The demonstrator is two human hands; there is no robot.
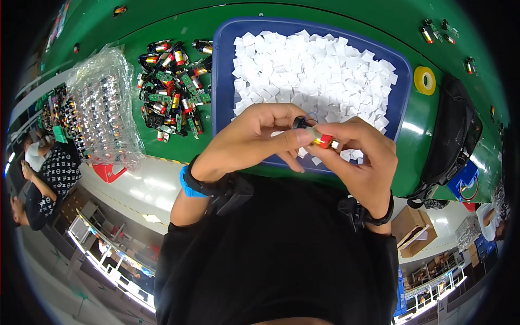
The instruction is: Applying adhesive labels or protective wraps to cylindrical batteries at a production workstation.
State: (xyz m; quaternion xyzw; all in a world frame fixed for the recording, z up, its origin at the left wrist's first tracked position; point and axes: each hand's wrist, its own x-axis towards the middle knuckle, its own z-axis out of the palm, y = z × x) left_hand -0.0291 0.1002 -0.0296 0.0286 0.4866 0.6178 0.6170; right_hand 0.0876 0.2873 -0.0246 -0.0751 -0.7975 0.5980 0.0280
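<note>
Over the front of a blue tray (227, 32), both hands meet around a small red-and-yellow cylinder assembly (324, 141) with a silver end. My left hand (241, 138) pinches its left side between thumb and fingers, where a black round piece (299, 123) sticks up. The fingers of my right hand (368, 154) close on its right part. Fingertips cover much of the assembly, so its full shape is hidden. Behind and below the hands, the tray holds a heap of small white paper-like pieces (314, 67).
Left of the tray lies a pile of similar cylinders with green circuit boards (176, 100). Beyond it sits a clear plastic-wrapped batch (105, 108). A yellow tape roll (424, 80) and a black bag (452, 130) lie at right. Another person (51, 173) is at far left.
</note>
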